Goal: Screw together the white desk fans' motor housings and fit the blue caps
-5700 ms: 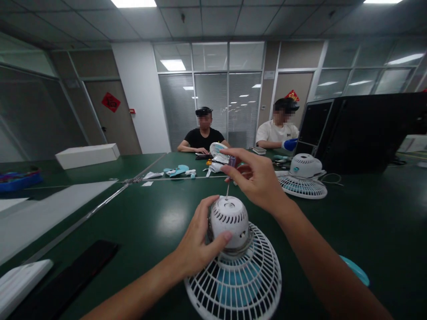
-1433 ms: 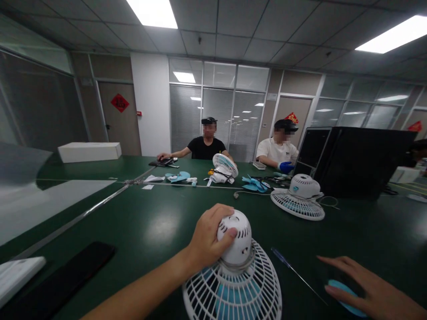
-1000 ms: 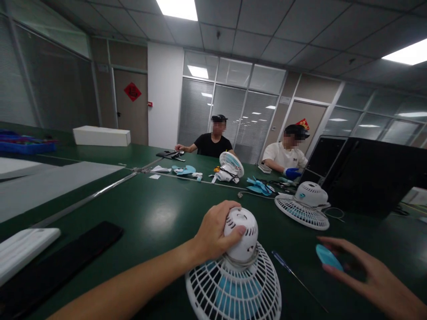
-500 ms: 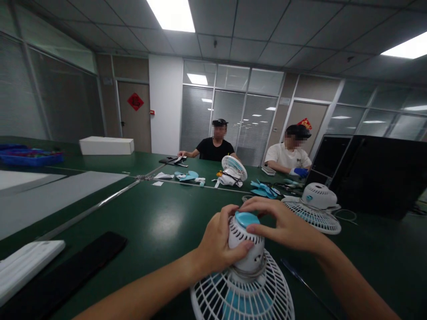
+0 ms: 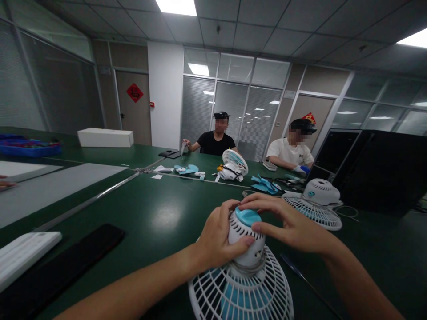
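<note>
A small white fan [image 5: 245, 271] lies grille-down on the table in front of me, blue blades showing through its guard. My left hand [image 5: 220, 233] wraps around the white slotted motor housing from the left, thumb across its near side. On top of the housing sits a round blue knob [image 5: 248, 216]. My right hand [image 5: 283, 220] grips this knob from above and the right, thumb on its near edge and fingers over its far edge. A grey cord is wound around the neck below the housing. To the right lies a screwdriver [image 5: 300, 273] with a dark handle.
Another white fan [image 5: 322, 192] lies grille-down at the right, beside a black computer case [image 5: 380, 173]. Across the table are blue fan blades [image 5: 265, 183], another fan [image 5: 233, 166] and two people. A black pouch [image 5: 66, 269] and white keyboard-like object [image 5: 28, 255] are at the left.
My hands stay on the housing and knob; the knob appears slightly turned. The person across has lifted a small pale item. Part of another person's hand now shows at the left edge.
</note>
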`<state>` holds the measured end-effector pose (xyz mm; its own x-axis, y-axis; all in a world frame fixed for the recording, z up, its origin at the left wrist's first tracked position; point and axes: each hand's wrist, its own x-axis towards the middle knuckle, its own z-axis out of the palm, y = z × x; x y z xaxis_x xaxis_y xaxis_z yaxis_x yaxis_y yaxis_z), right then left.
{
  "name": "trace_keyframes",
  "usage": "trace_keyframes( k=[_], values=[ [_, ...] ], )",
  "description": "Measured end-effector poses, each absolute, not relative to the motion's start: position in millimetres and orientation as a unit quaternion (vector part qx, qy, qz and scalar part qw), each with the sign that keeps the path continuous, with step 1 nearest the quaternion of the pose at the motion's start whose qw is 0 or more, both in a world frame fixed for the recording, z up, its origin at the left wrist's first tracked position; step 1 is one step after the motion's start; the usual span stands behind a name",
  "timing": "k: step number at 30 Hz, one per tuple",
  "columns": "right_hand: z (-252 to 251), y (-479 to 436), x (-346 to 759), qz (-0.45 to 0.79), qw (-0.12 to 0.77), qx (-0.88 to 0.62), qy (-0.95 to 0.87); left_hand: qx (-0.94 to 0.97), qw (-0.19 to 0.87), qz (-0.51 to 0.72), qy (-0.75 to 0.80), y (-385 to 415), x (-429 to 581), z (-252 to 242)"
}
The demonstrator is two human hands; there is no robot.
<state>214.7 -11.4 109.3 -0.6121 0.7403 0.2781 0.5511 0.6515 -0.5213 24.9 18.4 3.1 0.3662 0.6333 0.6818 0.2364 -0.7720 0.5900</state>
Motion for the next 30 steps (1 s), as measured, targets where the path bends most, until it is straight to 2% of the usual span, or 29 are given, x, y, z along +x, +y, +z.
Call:
trace_keyframes(
  k=[17,23,30],
  values=[
    [104,-9,214,0.187,0.247,-0.381,-0.871,0.806,0.193,0.493,0.264,18,25,1],
    [92,-2,210,0.167,0.300,-0.410,-0.845,0.803,0.196,0.494,0.271,17,24,3],
    [80,0,206,0.197,0.355,-0.368,-0.837,0.804,0.190,0.490,0.278,17,23,3]
  ],
)
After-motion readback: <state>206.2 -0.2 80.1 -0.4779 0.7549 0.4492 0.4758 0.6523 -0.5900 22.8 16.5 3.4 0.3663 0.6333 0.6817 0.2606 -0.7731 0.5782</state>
